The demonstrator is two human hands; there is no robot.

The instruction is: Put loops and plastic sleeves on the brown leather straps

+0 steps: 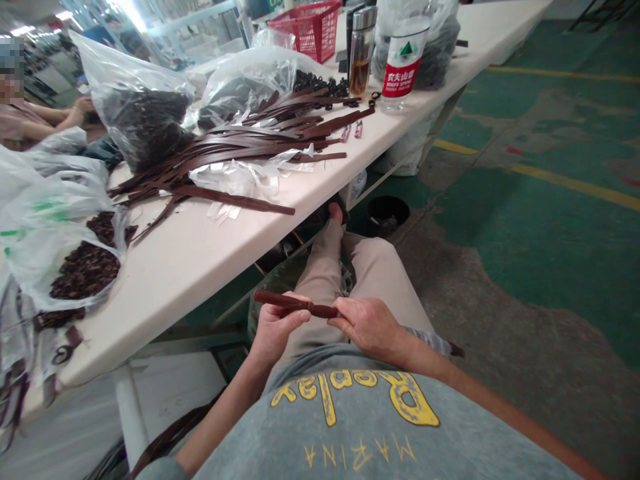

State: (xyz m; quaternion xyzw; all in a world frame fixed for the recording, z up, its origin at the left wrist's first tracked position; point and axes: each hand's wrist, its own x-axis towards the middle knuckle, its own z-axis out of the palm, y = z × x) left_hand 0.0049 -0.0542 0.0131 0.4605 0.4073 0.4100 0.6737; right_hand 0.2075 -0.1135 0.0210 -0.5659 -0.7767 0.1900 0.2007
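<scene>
Above my lap, both hands grip one dark brown leather strap [277, 299]. My left hand [280, 325] is closed around it, with a thick end sticking out to the left past the fingers. My right hand [367, 325] pinches the strap further right, where its end is hidden in the fingers. A narrow band or loop seems to sit on the strap between the two hands, too small to make out well. On the table beside me lies a pile of similar brown straps [235, 143], with crumpled clear plastic wrap [250, 175] over part of it.
The white table [195, 257] runs diagonally at my left. On it stand bags of dark pieces [85, 270], a filled plastic bag [145, 123], a red basket [313, 30], a glass flask [361, 57] and a water bottle [401, 67]. A black bucket [389, 212] stands on the floor. Another person [43, 120] sits across.
</scene>
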